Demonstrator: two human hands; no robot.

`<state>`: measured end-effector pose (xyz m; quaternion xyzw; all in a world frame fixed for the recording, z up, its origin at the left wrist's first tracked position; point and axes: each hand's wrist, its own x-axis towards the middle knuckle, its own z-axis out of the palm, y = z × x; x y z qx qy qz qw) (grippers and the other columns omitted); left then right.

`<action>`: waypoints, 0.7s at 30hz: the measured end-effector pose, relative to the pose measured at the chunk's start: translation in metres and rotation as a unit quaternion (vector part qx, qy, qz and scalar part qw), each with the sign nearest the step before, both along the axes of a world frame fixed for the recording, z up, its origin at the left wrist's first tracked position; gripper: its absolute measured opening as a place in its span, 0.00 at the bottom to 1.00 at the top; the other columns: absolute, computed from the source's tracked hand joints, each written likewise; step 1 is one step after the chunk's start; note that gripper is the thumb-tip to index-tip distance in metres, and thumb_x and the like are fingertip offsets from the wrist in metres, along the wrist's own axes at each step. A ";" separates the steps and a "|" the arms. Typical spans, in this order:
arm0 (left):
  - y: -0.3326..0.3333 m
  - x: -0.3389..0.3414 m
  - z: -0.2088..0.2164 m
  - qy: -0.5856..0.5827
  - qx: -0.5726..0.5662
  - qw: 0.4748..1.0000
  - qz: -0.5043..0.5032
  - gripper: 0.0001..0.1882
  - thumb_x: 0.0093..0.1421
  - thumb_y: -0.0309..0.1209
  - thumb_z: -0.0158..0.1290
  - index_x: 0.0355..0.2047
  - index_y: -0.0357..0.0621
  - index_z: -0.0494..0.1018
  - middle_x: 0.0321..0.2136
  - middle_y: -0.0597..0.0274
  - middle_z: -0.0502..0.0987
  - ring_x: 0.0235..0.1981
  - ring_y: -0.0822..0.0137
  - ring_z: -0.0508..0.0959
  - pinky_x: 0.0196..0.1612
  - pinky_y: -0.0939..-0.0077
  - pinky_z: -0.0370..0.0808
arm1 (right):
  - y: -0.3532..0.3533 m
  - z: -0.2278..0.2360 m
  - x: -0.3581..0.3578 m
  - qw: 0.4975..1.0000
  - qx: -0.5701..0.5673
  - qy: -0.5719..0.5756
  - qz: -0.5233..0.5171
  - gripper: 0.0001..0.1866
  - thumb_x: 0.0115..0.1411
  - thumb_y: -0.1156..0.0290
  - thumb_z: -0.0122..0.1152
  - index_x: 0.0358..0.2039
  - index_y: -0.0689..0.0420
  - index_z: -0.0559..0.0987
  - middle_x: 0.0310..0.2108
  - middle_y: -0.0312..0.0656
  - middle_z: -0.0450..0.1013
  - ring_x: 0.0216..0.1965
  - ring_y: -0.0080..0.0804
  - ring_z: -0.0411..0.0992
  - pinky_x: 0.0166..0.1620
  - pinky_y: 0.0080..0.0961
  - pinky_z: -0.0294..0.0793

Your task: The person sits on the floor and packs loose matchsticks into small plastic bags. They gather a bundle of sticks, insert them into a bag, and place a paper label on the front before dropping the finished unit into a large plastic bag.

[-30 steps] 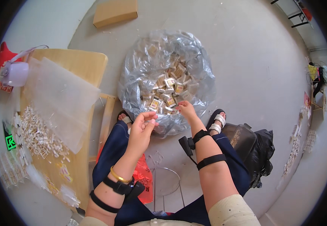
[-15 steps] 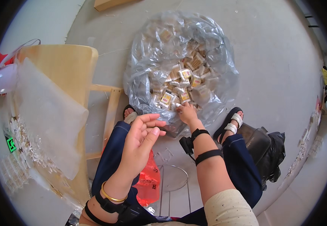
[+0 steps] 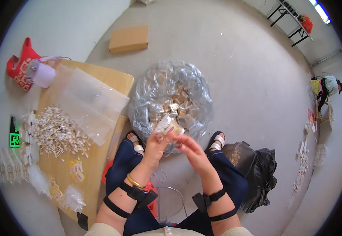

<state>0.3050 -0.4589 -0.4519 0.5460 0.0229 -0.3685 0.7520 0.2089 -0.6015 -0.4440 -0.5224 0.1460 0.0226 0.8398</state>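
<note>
My left hand (image 3: pixel 158 148) pinches a small clear packet of cotton swabs (image 3: pixel 167 125) with a yellow and red label, held up over the near rim of the bag. Beside it, my right hand (image 3: pixel 196 154) reaches in with fingers stretched out, their tips close to the packet's lower edge; whether they touch it is hard to tell. Beyond both hands, a large clear plastic bag (image 3: pixel 141 88) stands on the floor with its mouth spread wide. Many similar swab packets (image 3: pixel 180 98) lie heaped inside it.
At left, a wooden table (image 3: pixel 119 80) bears a pile of loose swabs (image 3: pixel 60 131), plastic sheets (image 3: pixel 90 102), labels (image 3: pixel 76 170) and a lilac container (image 3: pixel 44 74). A cardboard box (image 3: pixel 128 38) lies on the floor. Black bags (image 3: pixel 263 177) sit at right; another person (image 3: pixel 328 86) is far right.
My right hand has come up out of the bag toward my left hand. A swab packet is now in my left hand, which was empty. The view has tilted up, showing more room.
</note>
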 end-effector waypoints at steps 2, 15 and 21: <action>0.004 -0.011 0.040 -0.033 -0.065 0.997 0.026 0.18 0.61 0.33 0.57 0.48 0.36 0.72 0.41 0.61 0.78 0.44 0.73 0.76 0.50 0.77 0.69 | 0.015 0.043 -0.021 0.999 -0.034 -0.006 0.038 0.15 0.64 0.69 0.52 0.50 0.57 0.75 0.52 0.35 0.68 0.53 0.21 0.62 0.55 0.21 0.60; 0.081 -0.109 0.192 -0.469 0.127 0.867 -0.108 0.19 0.53 0.30 0.61 0.44 0.39 0.73 0.36 0.57 0.77 0.39 0.62 0.77 0.45 0.71 0.71 | 0.044 0.200 -0.111 0.892 -0.426 -0.129 -0.082 0.04 0.54 0.82 0.61 0.31 0.63 0.76 0.27 0.39 0.71 0.29 0.26 0.69 0.35 0.21 0.69; 0.083 -0.159 0.236 -0.618 0.182 0.765 -0.025 0.08 0.50 0.27 0.62 0.29 0.39 0.75 0.27 0.60 0.75 0.33 0.64 0.76 0.38 0.72 0.71 | 0.063 0.208 -0.146 0.883 -0.420 -0.136 -0.160 0.06 0.51 0.81 0.64 0.27 0.63 0.74 0.24 0.39 0.70 0.27 0.25 0.68 0.32 0.21 0.68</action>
